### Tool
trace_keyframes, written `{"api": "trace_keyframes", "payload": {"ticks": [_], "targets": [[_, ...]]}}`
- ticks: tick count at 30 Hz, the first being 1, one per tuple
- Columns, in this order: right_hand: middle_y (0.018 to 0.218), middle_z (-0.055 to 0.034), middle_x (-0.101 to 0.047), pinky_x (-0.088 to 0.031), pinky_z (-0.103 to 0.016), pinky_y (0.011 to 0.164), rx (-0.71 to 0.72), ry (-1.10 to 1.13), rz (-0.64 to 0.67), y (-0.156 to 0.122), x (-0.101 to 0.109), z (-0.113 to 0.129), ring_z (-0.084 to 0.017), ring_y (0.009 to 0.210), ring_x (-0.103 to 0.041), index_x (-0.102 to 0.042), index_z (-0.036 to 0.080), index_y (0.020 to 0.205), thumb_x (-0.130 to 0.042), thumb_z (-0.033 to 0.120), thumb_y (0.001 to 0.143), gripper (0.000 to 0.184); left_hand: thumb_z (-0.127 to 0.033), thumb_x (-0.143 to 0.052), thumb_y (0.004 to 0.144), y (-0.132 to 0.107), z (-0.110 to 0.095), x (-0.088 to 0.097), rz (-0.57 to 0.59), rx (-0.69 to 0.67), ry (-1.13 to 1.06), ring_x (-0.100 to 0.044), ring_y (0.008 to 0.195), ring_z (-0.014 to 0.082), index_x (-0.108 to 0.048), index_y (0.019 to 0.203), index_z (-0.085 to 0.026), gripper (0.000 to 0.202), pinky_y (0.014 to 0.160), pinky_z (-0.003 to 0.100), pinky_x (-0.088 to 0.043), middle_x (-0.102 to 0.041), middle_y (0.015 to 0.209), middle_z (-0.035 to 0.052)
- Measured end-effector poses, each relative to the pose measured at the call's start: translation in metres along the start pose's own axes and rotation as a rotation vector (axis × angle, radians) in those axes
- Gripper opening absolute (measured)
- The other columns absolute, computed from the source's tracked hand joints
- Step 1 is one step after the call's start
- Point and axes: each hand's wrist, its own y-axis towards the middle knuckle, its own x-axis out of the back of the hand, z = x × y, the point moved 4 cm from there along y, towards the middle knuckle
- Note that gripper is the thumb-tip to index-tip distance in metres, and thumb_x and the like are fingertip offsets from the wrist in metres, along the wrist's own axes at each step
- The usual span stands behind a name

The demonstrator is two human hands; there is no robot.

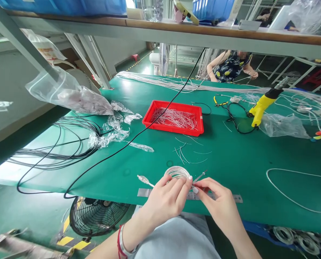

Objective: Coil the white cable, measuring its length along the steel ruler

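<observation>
the left hand (163, 203) clamps its fingers around a coiled clear cable (178, 172). the right hand (219, 205) angles inward, fingertips pinched on a thin wire end (200, 177).

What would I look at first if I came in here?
The bright red tray full of thin white wires pops out first, in the middle of the green workbench. At the front, the left hand holds a shiny coil of clear cable, with the right hand beside it. Farther right lies a yellow-handled tool.
</observation>
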Motion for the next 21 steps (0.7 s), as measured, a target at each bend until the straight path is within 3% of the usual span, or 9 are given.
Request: {"api": "trace_keyframes", "payload": {"ticks": [6,11,13,15,18,21], "targets": [[0.074,-0.0003,-0.059,-0.04,-0.029,0.066,0.026,0.032,0.078,0.004,-0.001,0.0,-0.013,0.071,-0.049,-0.063,0.021,0.073,-0.062,0.044,0.079,0.024,-0.016,-0.059,0.084,-0.001,0.006,-0.003,0.034,0.015,-0.139,-0.062,0.06,0.012,-0.058,0.096,-0.011,0.013,0.056,0.028,-0.049,-0.07,0.073,0.0011],[0.083,-0.0036,-0.071,-0.047,-0.03,0.068,-0.189,0.139,0.039,0.0,-0.009,-0.012,-0.018,0.075,-0.06,-0.071,0.022,0.087,-0.071,0.047,0.07,0.03,-0.01,-0.049,0.087,-0.002,0.002,-0.001,0.026,-0.032,0.003,-0.063,0.062,0.014,-0.059,0.101,-0.007,0.018,0.057,0.031,-0.047,-0.071,0.075,0.0046],[0.082,-0.0029,-0.072,-0.05,-0.029,0.067,-0.186,0.136,-0.019,-0.001,-0.01,-0.014,-0.017,0.074,-0.062,-0.072,0.023,0.086,-0.07,0.046,0.072,0.027,-0.008,-0.046,0.087,-0.003,-0.001,-0.003,0.018,-0.037,0.038,-0.064,0.065,0.0148,-0.059,0.104,-0.005,0.021,0.059,0.032,-0.047,-0.072,0.079,0.0068],[0.077,-0.0006,-0.07,-0.05,-0.026,0.064,-0.061,0.052,-0.11,-0.001,-0.007,-0.013,-0.013,0.071,-0.06,-0.07,0.023,0.078,-0.066,0.04,0.077,0.017,-0.01,-0.048,0.087,-0.003,-0.001,-0.004,0.019,0.013,-0.025,-0.064,0.066,0.0135,-0.059,0.103,-0.007,0.019,0.06,0.03,-0.046,-0.071,0.078,0.0047],[0.078,0.0018,-0.068,-0.051,-0.02,0.064,0.364,-0.142,-0.194,-0.005,-0.002,-0.002,-0.009,0.072,-0.061,-0.065,0.023,0.078,-0.061,0.019,0.083,0.008,-0.021,-0.058,0.085,-0.001,0.008,-0.005,0.101,0.198,-0.26,-0.065,0.064,0.0122,-0.06,0.095,-0.013,0.013,0.058,0.028,-0.046,-0.071,0.076,0.0004],[0.075,0.0021,-0.069,-0.051,-0.022,0.065,0.782,-0.243,-0.112,-0.014,-0.002,0.009,-0.008,0.073,-0.062,-0.063,0.021,0.08,-0.061,0.003,0.079,0.018,-0.033,-0.07,0.076,0.001,0.021,-0.007,0.455,0.454,-0.661,-0.064,0.068,0.0108,-0.065,0.091,-0.019,0.021,0.059,0.022,-0.045,-0.074,0.082,-0.0017]]}}
